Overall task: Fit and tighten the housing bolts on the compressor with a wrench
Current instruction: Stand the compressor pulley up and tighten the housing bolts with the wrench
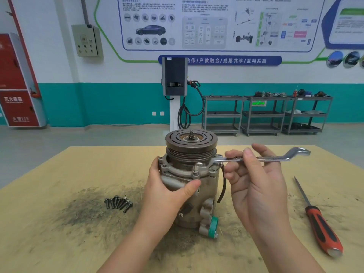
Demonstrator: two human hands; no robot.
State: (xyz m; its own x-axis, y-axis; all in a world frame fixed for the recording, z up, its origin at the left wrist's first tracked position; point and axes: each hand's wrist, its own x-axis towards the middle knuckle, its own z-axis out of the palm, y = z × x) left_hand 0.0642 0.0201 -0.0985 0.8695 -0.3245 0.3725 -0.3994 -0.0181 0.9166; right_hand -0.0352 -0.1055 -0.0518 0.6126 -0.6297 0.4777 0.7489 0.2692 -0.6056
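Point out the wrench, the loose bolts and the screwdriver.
wrench (264, 159): head view, middle of the shank.
loose bolts (118, 202): head view, centre of the pile.
screwdriver (323, 231): head view, red and black handle.

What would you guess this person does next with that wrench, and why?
Probably swing the wrench round a little to tighten a bolt. Its near end sits at the flange on the compressor, the right hand pinches its shank, and the left hand grips the body to steady it. Spare bolts lie on the table.
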